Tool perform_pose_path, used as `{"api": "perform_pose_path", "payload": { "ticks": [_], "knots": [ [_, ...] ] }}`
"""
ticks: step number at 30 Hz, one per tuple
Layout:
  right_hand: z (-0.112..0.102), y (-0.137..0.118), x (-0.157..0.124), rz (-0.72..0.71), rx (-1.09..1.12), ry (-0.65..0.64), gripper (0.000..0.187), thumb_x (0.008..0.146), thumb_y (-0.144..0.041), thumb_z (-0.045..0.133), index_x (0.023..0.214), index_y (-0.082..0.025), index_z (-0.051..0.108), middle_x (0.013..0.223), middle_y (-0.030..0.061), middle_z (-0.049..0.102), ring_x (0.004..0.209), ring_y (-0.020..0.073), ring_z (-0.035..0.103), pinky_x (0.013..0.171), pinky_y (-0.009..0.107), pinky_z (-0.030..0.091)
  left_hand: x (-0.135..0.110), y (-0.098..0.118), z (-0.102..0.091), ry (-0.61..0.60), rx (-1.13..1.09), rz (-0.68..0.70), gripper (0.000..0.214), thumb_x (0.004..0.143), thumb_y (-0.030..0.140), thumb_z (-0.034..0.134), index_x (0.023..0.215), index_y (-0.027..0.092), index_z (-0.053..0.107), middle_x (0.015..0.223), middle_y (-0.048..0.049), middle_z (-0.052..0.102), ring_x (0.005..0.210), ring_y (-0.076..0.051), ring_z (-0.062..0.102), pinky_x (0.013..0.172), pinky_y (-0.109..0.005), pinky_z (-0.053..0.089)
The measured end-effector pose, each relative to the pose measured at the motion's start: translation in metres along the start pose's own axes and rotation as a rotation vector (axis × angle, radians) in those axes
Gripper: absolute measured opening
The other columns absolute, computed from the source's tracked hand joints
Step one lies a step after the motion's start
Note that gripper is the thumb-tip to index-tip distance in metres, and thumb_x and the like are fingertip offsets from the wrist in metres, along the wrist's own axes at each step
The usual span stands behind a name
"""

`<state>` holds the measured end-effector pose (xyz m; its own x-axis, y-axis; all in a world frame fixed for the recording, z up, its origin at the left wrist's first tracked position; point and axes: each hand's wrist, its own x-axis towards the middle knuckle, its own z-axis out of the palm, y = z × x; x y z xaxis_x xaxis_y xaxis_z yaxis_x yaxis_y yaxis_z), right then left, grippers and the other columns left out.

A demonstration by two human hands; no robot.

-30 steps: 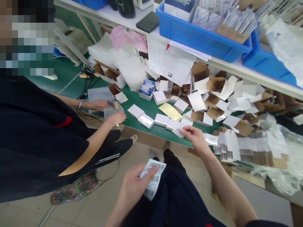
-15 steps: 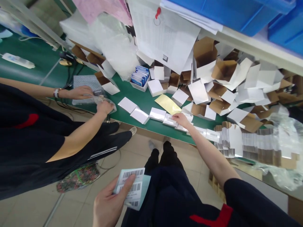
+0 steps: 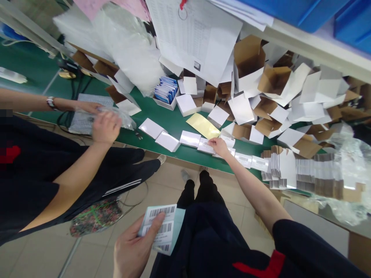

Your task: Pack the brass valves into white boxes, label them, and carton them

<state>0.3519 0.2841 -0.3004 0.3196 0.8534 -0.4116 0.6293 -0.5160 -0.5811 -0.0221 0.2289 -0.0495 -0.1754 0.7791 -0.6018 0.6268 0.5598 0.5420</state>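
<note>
Low in front of my body, my left hand (image 3: 133, 245) grips a folded sheet of barcode labels (image 3: 162, 229), thumb across its printed face. My right hand (image 3: 219, 147) is over the workbench with fingertips pinched together at a flat white box (image 3: 204, 145) that bears a label. Whatever may be between those fingertips is hidden. This box belongs to a row of several flat white boxes along the bench's front edge. To its right, a labelled box (image 3: 242, 160) lies in the same row, while a box to the left (image 3: 189, 138) shows a plain top.
Behind the row lie a yellow sheet (image 3: 204, 125), a small box of blue-and-white packets (image 3: 166, 92) and a heap of open cartons (image 3: 274, 83). Flattened cartons (image 3: 315, 173) stand at the right. A co-worker's hands (image 3: 106, 125) handle a clear plastic bag at the left.
My right hand stays at the same labelled box, and my left hand keeps its hold on the label sheet. The co-worker's nearer hand has moved left over the plastic bag. The view has shifted slightly.
</note>
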Motion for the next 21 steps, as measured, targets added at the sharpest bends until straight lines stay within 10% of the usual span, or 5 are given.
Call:
{"api": "perform_pose_path", "payload": {
  "ticks": [21],
  "knots": [
    [0.033, -0.021, -0.032, -0.008, -0.040, 0.346, 0.020, 0.102, -0.032, 0.057, 0.112, -0.018, 0.067, 0.119, 0.0117, 0.066, 0.125, 0.0302, 0.053, 0.107, 0.051, 0.045, 0.001, -0.008, -0.012, 0.039, -0.023, -0.024, 0.053, 0.068, 0.063, 0.083, 0.094, 0.017, 0.082, 0.076, -0.0033, 0.080, 0.070, -0.026, 0.076, 0.057, -0.027, 0.060]
  ]
}}
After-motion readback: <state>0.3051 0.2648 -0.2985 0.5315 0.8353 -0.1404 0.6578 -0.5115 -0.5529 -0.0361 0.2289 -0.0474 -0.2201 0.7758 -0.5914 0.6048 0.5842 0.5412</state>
